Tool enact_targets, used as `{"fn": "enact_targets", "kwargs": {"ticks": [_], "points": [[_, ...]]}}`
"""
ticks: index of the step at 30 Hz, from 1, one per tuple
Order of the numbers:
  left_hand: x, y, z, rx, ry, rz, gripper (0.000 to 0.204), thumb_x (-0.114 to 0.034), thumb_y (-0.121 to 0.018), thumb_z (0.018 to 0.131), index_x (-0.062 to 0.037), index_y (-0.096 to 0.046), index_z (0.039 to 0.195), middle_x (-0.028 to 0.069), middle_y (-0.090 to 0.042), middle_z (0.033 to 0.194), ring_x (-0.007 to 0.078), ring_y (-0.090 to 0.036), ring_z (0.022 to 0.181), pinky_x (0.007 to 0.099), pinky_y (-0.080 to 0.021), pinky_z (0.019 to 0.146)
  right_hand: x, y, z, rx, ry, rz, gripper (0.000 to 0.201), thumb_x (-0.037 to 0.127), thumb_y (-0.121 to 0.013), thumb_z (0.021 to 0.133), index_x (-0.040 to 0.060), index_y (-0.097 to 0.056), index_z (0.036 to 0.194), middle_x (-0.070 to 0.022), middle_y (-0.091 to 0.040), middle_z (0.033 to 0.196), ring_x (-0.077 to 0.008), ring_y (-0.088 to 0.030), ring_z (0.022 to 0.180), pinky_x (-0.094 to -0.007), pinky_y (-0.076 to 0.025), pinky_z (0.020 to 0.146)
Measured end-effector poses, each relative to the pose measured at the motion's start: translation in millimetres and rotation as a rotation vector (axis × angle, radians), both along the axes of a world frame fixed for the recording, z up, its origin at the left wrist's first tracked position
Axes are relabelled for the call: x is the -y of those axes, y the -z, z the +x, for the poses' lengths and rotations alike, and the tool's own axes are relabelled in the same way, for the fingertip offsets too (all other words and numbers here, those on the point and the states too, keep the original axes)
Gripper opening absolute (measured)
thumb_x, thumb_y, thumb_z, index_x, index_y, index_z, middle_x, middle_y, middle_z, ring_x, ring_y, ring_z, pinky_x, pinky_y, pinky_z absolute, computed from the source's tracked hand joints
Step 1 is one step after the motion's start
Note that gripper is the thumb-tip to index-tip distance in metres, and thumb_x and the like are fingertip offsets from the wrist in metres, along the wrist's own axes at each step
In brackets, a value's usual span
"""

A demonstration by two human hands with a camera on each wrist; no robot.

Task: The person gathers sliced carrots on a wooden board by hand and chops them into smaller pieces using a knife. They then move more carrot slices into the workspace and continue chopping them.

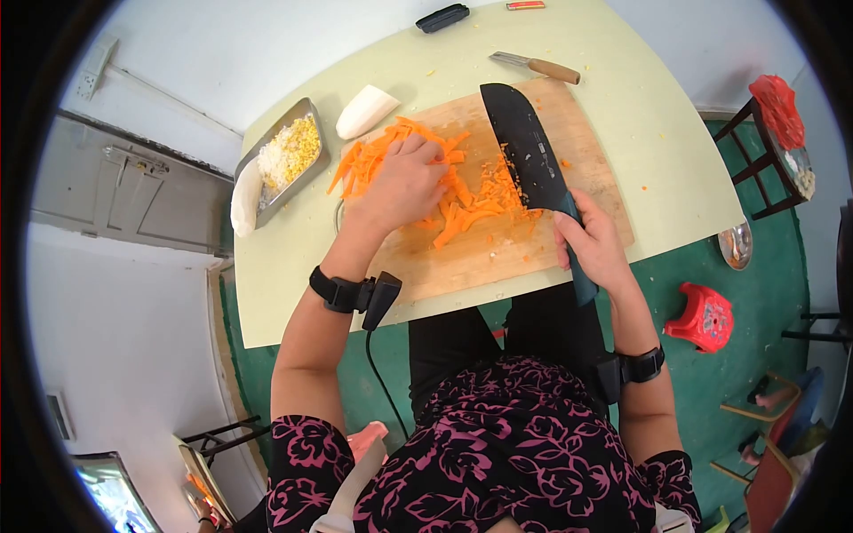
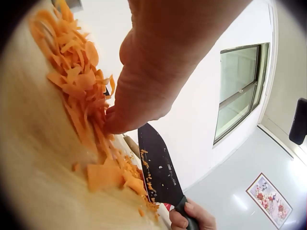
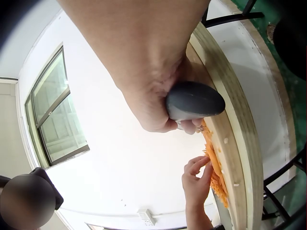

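Note:
My right hand (image 1: 593, 240) grips the dark handle of a broad black-bladed kitchen knife (image 1: 529, 147). Bits of chopped carrot cling to the blade, which lies over the right part of a wooden cutting board (image 1: 426, 266). At the board's left, my left hand (image 1: 404, 182) reaches into a heap of orange carrot strips (image 1: 360, 164), its thumb and fingers pinching some of them. Between that hand and the blade are finely chopped carrot pieces (image 1: 499, 185). In the left wrist view, the fingertips sit in the strips (image 2: 79, 79); the knife (image 2: 160, 165) stands beyond.
A metal tray (image 1: 313, 173) of yellow and white chopped food stands left of the board. One peeled white radish piece (image 1: 366, 111) lies behind it, another (image 1: 246, 197) rests against the tray. A wooden-handled peeler (image 1: 538, 67) and a black case (image 1: 442, 18) lie farther back.

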State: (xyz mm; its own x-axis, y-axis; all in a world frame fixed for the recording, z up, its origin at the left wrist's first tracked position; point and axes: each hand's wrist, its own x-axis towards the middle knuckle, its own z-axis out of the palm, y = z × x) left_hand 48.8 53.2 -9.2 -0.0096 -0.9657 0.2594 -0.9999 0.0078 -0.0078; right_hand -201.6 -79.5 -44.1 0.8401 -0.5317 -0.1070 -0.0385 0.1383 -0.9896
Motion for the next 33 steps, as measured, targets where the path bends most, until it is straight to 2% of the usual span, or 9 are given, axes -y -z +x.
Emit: {"fn": "enact_targets", "kwargs": {"ticks": [2, 8, 11, 14, 20, 23, 33], "points": [[1.9, 0.0, -2.0, 0.013, -0.008, 0.037, 0.013, -0.009, -0.067, 0.070, -0.0018, -0.067, 0.080, 0.0064, -0.059, 0.092, 0.0246, -0.052, 0.091, 0.0351, -0.043, 0.083, -1.0, -1.9, -0.3, -0.003, 0.009, 0.005, 0.031, 0.011, -0.050, 0.092, -0.0002, -0.048, 0.121, -0.0021, -0.050, 0.067, -0.0091, -0.051, 0.047, -0.0252, -0.043, 0.044], [5.5, 11.9, -2.5, 0.128, 0.019, -0.075, 0.007, -0.005, -0.063, 0.068, 0.0000, -0.062, 0.073, 0.0078, -0.058, 0.088, 0.0259, -0.051, 0.086, 0.0363, -0.044, 0.079, -2.2, -2.7, 0.7, 0.001, 0.017, 0.028, 0.023, 0.012, -0.050, 0.092, 0.0007, -0.051, 0.112, -0.0016, -0.050, 0.067, -0.0091, -0.051, 0.047, -0.0254, -0.043, 0.044], [8.8, 18.1, 1.4, -0.048, -0.028, -0.211, 0.006, -0.003, -0.061, 0.069, 0.0007, -0.062, 0.074, 0.0095, -0.058, 0.085, 0.0272, -0.051, 0.086, 0.0365, -0.044, 0.078, -2.0, -3.5, 0.5, -0.003, 0.018, 0.026, 0.022, 0.012, -0.050, 0.092, 0.0009, -0.051, 0.111, -0.0016, -0.049, 0.067, -0.0092, -0.051, 0.047, -0.0254, -0.043, 0.044], [11.0, 17.6, -1.3, -0.074, -0.129, -0.254, 0.006, -0.002, -0.060, 0.069, 0.0012, -0.061, 0.074, 0.0107, -0.058, 0.083, 0.0287, -0.052, 0.086, 0.0370, -0.044, 0.078, -2.1, -5.3, 0.4, -0.003, 0.013, 0.016, 0.022, 0.013, -0.050, 0.092, 0.0010, -0.051, 0.111, -0.0015, -0.049, 0.067, -0.0093, -0.051, 0.047, -0.0254, -0.043, 0.044], [14.5, 25.4, -2.0, 0.063, -0.159, -0.309, 0.007, -0.004, -0.061, 0.074, 0.0005, -0.062, 0.080, 0.0102, -0.058, 0.087, 0.0285, -0.051, 0.089, 0.0381, -0.043, 0.081, -2.3, -4.6, -0.4, 0.006, 0.009, 0.026, 0.023, 0.013, -0.050, 0.092, 0.0009, -0.050, 0.112, -0.0017, -0.049, 0.067, -0.0094, -0.051, 0.048, -0.0252, -0.043, 0.044], [16.2, 27.0, 0.2, 0.026, -0.150, -0.395, 0.006, -0.005, -0.062, 0.076, -0.0016, -0.062, 0.082, 0.0084, -0.058, 0.088, 0.0273, -0.051, 0.090, 0.0383, -0.041, 0.082, -1.5, -4.2, -0.7, 0.004, 0.003, 0.022, 0.024, 0.012, -0.049, 0.092, 0.0009, -0.050, 0.113, -0.0019, -0.049, 0.067, -0.0093, -0.051, 0.048, -0.0252, -0.043, 0.044], [6.2, 25.9, -6.4, 0.178, -0.104, -0.220, 0.007, -0.006, -0.065, 0.075, -0.0051, -0.064, 0.082, 0.0053, -0.060, 0.090, 0.0243, -0.052, 0.090, 0.0365, -0.039, 0.080, -2.5, -3.3, -0.8, 0.013, 0.005, 0.012, 0.026, 0.012, -0.048, 0.093, 0.0006, -0.049, 0.116, -0.0018, -0.049, 0.068, -0.0092, -0.051, 0.048, -0.0251, -0.044, 0.044]]}}
